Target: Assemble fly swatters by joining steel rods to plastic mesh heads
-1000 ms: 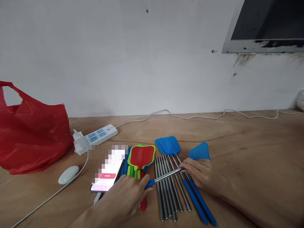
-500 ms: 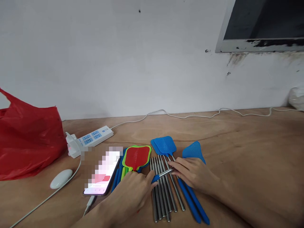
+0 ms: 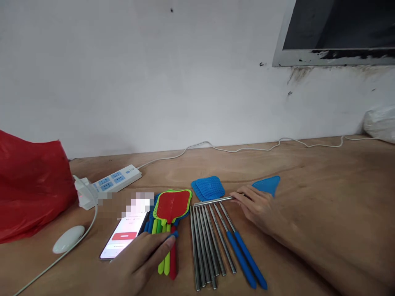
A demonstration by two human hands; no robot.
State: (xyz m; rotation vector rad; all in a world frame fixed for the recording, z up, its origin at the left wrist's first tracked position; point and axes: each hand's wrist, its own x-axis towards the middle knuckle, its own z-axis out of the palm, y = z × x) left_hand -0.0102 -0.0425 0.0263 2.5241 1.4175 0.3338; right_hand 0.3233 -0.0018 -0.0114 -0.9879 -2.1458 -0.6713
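Observation:
My right hand pinches a thin metal rod that lies crosswise above a row of several metal rods; a blue mesh swatter head sits at the rod's far end. My left hand is closed with a short blue handle grip poking out by the thumb, and it rests over a stack of fly swatters topped by a red-and-green one. A pile of blue swatter heads lies behind the rods. Two rods with blue handles lie at the right of the row.
A phone with a lit screen lies left of the swatters on the wooden table. Further left are a white power strip, a white oval object and a red plastic bag. A white cable runs along the wall.
My hands have drawn apart: the right hand carried the metal rod and blue head away and to the right, bare at its left end, while the left hand kept the blue grip and moved left.

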